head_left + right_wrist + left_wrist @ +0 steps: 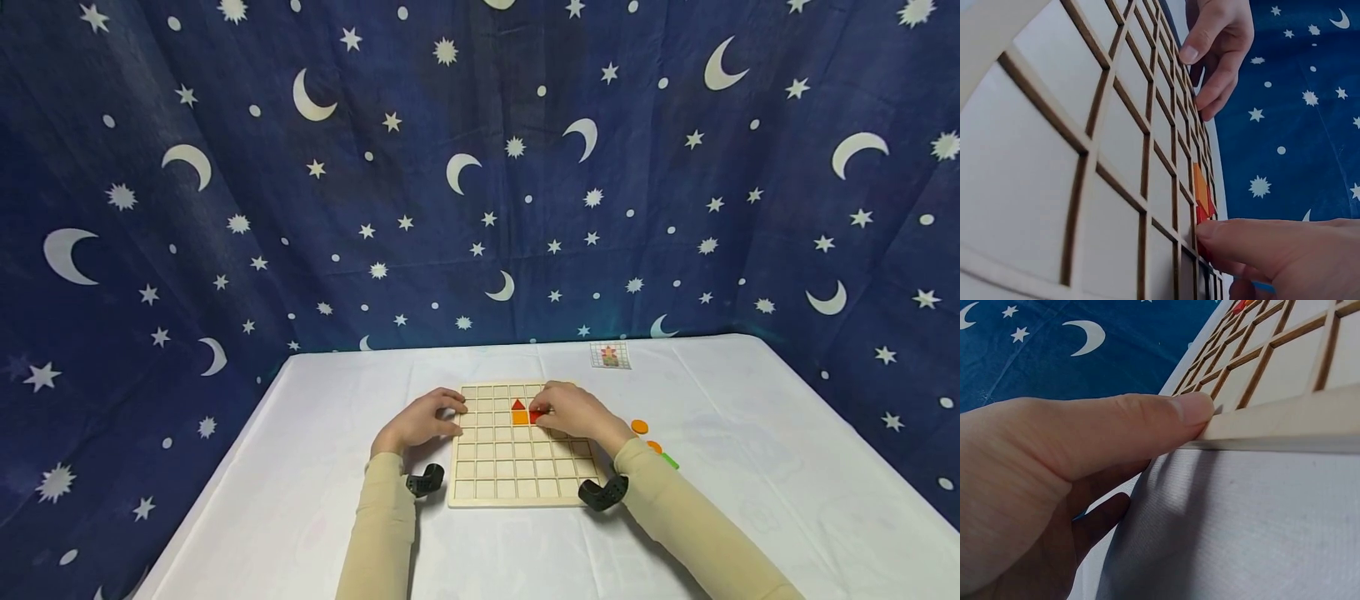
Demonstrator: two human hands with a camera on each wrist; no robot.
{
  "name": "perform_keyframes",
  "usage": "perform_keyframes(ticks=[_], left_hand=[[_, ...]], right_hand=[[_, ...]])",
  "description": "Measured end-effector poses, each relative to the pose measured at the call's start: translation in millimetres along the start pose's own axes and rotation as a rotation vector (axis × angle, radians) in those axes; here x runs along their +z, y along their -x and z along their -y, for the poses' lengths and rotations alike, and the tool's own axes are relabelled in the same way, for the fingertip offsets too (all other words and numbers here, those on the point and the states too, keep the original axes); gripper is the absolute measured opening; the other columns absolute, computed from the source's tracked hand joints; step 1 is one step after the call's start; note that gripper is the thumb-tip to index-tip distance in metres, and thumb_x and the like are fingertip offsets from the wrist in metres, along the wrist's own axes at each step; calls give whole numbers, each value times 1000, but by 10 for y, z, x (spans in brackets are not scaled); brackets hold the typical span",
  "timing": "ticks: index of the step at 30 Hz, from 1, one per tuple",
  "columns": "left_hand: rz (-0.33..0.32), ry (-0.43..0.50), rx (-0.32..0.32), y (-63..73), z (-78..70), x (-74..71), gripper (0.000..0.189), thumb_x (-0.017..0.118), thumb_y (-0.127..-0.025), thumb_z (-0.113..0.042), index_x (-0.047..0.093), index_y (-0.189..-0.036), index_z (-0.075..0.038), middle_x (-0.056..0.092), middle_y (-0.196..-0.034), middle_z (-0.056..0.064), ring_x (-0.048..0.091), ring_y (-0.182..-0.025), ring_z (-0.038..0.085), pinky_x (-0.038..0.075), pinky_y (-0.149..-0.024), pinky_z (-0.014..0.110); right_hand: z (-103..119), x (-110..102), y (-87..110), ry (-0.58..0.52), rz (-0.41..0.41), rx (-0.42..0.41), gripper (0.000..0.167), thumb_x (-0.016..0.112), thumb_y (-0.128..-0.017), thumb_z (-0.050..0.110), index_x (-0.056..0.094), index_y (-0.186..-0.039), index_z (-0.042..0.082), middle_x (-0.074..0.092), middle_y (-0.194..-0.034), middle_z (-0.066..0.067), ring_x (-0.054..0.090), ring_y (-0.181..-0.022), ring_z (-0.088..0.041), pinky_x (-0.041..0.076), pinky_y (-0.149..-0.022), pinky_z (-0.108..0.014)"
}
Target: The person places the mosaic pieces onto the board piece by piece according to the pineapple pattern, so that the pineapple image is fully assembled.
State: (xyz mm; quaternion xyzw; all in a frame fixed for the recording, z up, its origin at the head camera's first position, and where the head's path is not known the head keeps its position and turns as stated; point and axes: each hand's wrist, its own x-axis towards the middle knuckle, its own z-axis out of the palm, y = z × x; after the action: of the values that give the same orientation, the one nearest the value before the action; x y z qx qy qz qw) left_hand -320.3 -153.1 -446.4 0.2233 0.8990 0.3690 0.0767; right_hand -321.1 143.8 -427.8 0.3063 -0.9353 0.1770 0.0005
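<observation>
A wooden grid board (pixel 495 472) lies on the table before me. My right hand (pixel 573 410) pinches a small red piece (pixel 535 417) at a cell in the board's upper right part. Fingers hide part of that piece's outline. Just left of it sits an orange square (pixel 521 417), with a red triangle (pixel 518 405) in the cell above. In the right wrist view, the right thumb (pixel 1235 240) presses close beside the red and orange pieces. My left hand (pixel 422 418) rests its fingertips on the board's left edge, its thumb (pixel 1141 422) extended against the rim.
Two orange discs (pixel 639 427) and a green strip-like piece (pixel 670 460) lie right of the board, near the right forearm. A gridded picture card (pixel 611 355) lies at the back of the white-covered table (pixel 345 379). Behind hangs a blue curtain (pixel 420 208) with moons and stars.
</observation>
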Motion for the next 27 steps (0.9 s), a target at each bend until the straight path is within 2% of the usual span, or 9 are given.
perform_keyframes(ticks=[11, 21, 27], left_hand=[[0, -5, 2, 9, -4, -5, 34, 77, -83, -10, 69, -115, -3, 54, -134, 9, 44, -132, 32, 32, -113, 48], [-7, 0, -6, 2, -4, -9, 34, 77, -83, -10, 69, -115, -4, 54, -134, 8, 44, -132, 31, 32, -113, 47], [-2, -5, -4, -1, 5, -11, 34, 77, -83, -9, 69, -115, -3, 54, -134, 9, 44, -132, 31, 32, -113, 47]], right_hand=[[-28, -4, 9, -51, -28, -23, 12, 75, -85, 10, 76, -97, 9, 66, -92, 2, 61, -85, -17, 53, -81, -37], [-47, 12, -25, -79, 24, -29, 20, 75, -86, 15, 73, -105, 9, 65, -97, 1, 58, -88, -15, 52, -84, -37], [-56, -5, -41, -86, 27, -52, 15, 73, -88, 13, 74, -102, 8, 66, -96, 1, 59, -89, -16, 51, -84, -37]])
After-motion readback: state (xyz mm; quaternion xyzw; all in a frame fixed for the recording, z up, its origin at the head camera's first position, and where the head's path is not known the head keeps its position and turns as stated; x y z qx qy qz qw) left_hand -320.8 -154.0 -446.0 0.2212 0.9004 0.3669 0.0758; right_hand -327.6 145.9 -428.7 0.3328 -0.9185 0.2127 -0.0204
